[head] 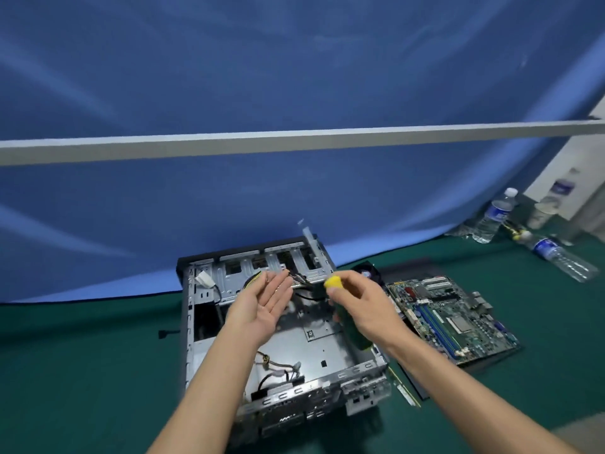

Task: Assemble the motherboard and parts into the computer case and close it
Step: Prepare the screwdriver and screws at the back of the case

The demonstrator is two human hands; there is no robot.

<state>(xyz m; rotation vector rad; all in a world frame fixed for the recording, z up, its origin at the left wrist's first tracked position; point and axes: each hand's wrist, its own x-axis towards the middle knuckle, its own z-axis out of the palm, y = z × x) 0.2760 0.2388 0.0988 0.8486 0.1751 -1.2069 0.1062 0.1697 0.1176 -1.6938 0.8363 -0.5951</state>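
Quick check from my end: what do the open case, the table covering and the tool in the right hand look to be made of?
Computer case: bare sheet metal, dull grey, with punched slots and folded edges.
Table covering: looks like green felt or cloth, matte, no glare.
Screwdriver: handle seems plastic, dark green with a yellow cap; right hand grips it; motion blur hides its finish.

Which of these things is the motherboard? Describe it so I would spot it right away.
Start at the open metal computer case in the middle of the green table. Look just to its right, past the right hand holding a yellow-capped screwdriver. The motherboard lies flat there: a green board crowded with slots and chips, unlike the bare grey case or the clear bottles farther back.
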